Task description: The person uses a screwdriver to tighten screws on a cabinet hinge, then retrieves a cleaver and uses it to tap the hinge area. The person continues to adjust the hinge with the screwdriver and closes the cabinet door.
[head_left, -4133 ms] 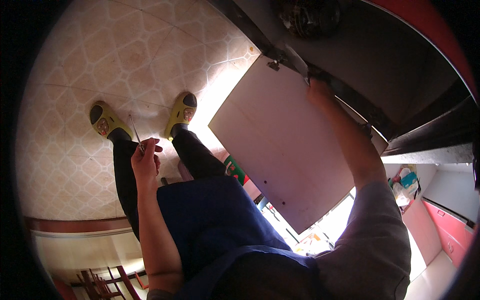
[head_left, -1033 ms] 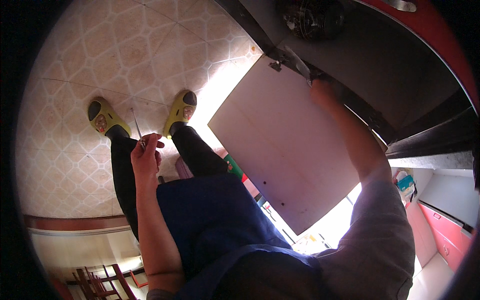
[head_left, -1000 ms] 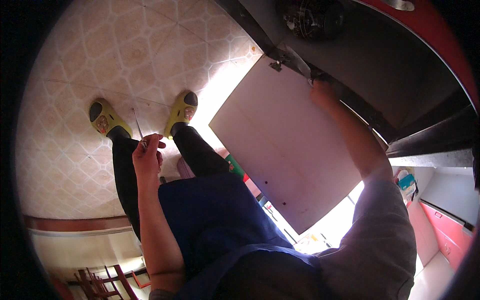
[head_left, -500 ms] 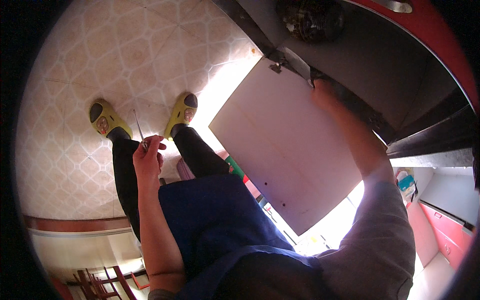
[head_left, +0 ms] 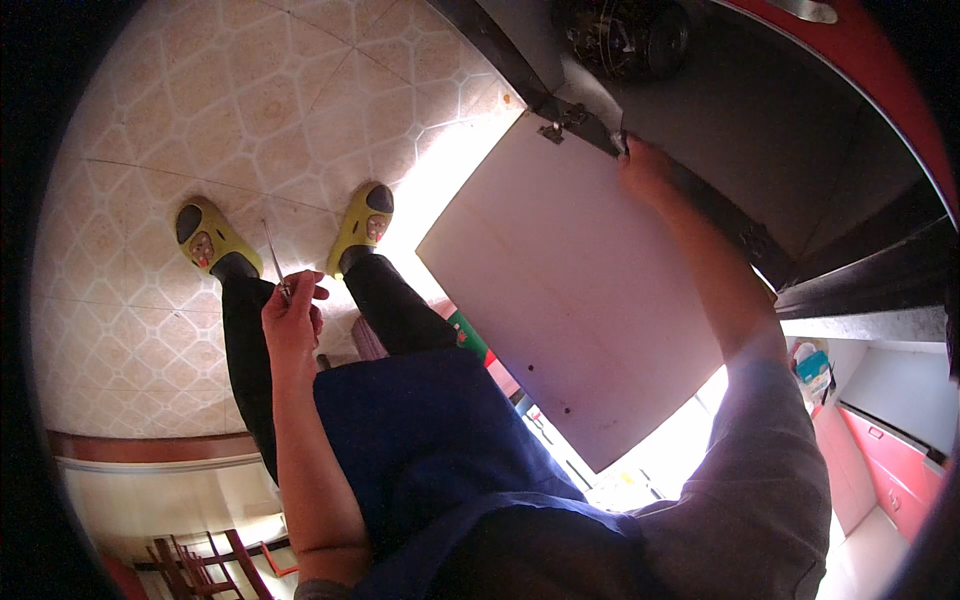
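My left hand is closed around the handle end of a slim, pointed metal utensil; its exact kind is unclear. It sticks out over the floor, between the yellow shoes. On the other side, my right hand reaches to an open cabinet and is closed on the handle of a broad-bladed kitchen knife. The blade lies across the cabinet's front edge, near the hinge of the pale cabinet door. My right forearm passes over that door.
A dark, round glass jar stands inside the cabinet. Yellow shoes are on the patterned tile floor. Red drawers show at the far right, and wooden chair parts at the lower left.
My right hand has shifted slightly upward, and the knife blade has turned, looking darker and broader. The left hand and its utensil have barely moved.
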Motion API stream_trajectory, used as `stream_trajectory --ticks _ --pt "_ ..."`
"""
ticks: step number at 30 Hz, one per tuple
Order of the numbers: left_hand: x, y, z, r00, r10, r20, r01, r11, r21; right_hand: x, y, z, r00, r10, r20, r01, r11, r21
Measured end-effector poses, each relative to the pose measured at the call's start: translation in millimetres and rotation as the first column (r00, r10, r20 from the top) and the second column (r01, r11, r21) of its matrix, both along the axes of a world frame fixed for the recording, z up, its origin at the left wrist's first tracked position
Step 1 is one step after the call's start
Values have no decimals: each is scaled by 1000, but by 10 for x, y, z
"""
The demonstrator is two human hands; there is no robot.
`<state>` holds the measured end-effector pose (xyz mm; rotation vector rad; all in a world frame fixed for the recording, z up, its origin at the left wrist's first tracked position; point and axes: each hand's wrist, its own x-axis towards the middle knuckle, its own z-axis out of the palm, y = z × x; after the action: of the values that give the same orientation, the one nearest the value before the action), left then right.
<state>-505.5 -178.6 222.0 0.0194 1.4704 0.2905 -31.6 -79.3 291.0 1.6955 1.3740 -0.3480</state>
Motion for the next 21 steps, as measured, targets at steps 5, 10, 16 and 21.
stream_trajectory --ticks 5,10,16,21 --pt "-18 6 -4 1000 -13 -5 13 1000 0 -39 -34 98 965 -227 134 249 951 -181" --pt "-14 23 -6 1000 -27 2 27 1000 -11 -53 -10 139 994 -107 34 108 994 -24" --pt "-2 24 -3 1000 -25 -14 25 999 -23 -236 79 222 987 -145 70 151 984 -98" --pt "-35 31 -16 1000 -2 15 2 1000 -8 -284 -7 186 950 -231 211 269 948 -171"
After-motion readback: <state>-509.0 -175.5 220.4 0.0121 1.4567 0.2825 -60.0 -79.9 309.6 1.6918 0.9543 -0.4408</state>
